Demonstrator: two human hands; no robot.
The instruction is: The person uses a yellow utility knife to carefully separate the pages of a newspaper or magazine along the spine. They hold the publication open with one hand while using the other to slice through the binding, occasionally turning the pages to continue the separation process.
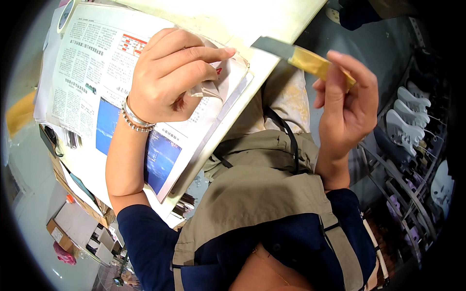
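Observation:
My right hand (347, 97), raised off the right of the table, grips a flat blade (274, 47) by its yellow-wrapped handle (310, 63). The grey blade points left, toward the table edge, apart from my other hand. Over the newspaper (90, 63), my left hand (172, 72) is closed with its fingers curled. A folded piece of pale paper (206, 90) pokes out from under those fingers; whether it belongs to the newspaper I cannot tell. The thumb of that hand is mostly hidden. Bracelets circle my left wrist.
The newspaper lies in a stack on a pale table (262, 22) with a slanting right edge. A tape roll (66, 17) sits at the far left corner. White shoe-shaped forms (405, 131) stand on a rack at right. A khaki apron (257, 194) covers my lap.

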